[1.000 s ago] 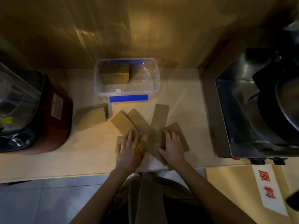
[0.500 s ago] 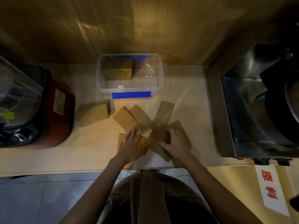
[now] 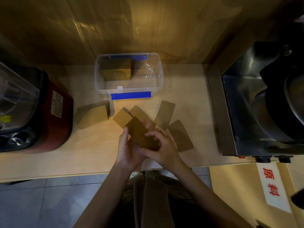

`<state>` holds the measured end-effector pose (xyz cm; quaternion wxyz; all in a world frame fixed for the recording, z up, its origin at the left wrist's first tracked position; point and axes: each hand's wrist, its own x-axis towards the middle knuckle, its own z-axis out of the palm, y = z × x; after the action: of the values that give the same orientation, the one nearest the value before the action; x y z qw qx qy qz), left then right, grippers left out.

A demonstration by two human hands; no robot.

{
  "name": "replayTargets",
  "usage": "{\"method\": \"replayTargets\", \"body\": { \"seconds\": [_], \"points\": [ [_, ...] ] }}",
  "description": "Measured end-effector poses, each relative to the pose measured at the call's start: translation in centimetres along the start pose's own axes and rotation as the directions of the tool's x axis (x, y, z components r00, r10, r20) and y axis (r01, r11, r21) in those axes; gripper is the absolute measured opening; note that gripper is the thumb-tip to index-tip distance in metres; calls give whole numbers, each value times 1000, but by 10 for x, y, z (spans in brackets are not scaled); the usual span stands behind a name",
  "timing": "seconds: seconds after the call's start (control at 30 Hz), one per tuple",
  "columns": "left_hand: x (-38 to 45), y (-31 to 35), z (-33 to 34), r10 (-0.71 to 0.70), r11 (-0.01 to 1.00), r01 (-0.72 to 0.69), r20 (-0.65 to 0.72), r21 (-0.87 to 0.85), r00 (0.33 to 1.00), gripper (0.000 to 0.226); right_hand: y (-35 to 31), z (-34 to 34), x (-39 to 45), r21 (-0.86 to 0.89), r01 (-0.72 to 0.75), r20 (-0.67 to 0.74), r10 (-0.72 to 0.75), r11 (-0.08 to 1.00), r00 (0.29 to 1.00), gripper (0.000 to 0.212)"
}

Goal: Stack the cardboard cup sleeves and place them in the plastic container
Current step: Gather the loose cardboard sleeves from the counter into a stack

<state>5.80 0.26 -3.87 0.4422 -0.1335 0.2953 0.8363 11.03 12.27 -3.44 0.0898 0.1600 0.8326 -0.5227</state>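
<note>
A: Item one, nearest us: both hands closed on a small stack of sleeves (image 3: 142,134) held above the counter (image 3: 92,150). Left hand (image 3: 127,149) cups it from below, thumb on its left edge; right hand (image 3: 162,146) lies over its near end. Step in hand, as we judge it: squaring the stack

B: Agreed. Next move calls for more sleeves, or the carry to 12 o'clock. Loose stock on the counter?

A: Item two: two overlapped sleeves (image 3: 122,118) just past the stack at 11 o'clock, one sleeve (image 3: 164,114) at 1 o'clock, another sleeve (image 3: 180,135) at 3 o'clock beside our right hand. Item three: a finished bundle (image 3: 93,116) lying at 10 o'clock, well apart

B: And the destination?

A: Item four: plastic container (image 3: 158,76) at 12 o'clock against the wall, lid off, one bundle of sleeves (image 3: 116,71) already standing in its left half; right half bare

B: Obstructions?

A: None on the path. Red appliance (image 3: 54,112) at 9 o'clock, steel machine (image 3: 256,104) at 3 o'clock, both off to the sides
</note>
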Motion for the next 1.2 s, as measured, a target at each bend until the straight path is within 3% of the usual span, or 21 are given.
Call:
{"method": "replayTargets", "body": {
  "seconds": [0.13, 0.23, 0.3, 0.37, 0.43, 0.53, 0.6, 0.7, 0.97, 1.13, 1.2],
  "points": [
    [1, -6, 0, 22, 998, -26, -66, -63, 998, 98, -3, 6, -11, -75, 71, 0, -71, 995, 997, 55],
    [0, -8, -1, -3, 991, -14, -126, -136, 992, 88, -2, 0, -13, -98, 31, 106, -21, 995, 994, 44],
    [0, -8, -6, -25, 982, -5, -158, -188, 987, 75, 3, -6, -11, 39, -56, 144, 50, 998, 988, 26],
    [0, -6, -11, -24, 975, -19, -189, -219, 982, 69, 16, -11, -10, 122, -93, 27, 91, 988, 996, 11],
    [-1, -5, -17, -18, 969, -37, -221, -242, 975, 68, 38, -13, -7, -118, -98, -108, 86, 988, 990, 20],
    [-5, -1, -21, -13, 958, -56, -238, -280, 971, 66, 65, -10, -7, -459, -125, -71, 104, 879, 992, 49],
    [-8, -1, -23, -7, 958, -63, -243, -280, 970, 65, 74, -6, -9, -591, -99, 2, 125, 800, 992, 62],
    [-10, -2, -24, -25, 958, -51, -258, -283, 966, 66, 80, -3, -12, -661, -79, 32, 134, 746, 991, 65],
    [-11, -5, -26, -59, 958, -26, -286, -285, 956, 72, 83, -10, -12, -621, -47, 25, 79, 783, 997, 59],
    [-9, -8, -13, -69, 968, -5, -285, -249, 956, 60, 67, -20, -17, -419, -86, -85, 55, 904, 995, 58],
    [-6, -9, -8, -72, 977, 9, -288, -214, 955, 55, 50, -25, -19, -234, -110, -156, 75, 966, 985, 58]
  ]
}}
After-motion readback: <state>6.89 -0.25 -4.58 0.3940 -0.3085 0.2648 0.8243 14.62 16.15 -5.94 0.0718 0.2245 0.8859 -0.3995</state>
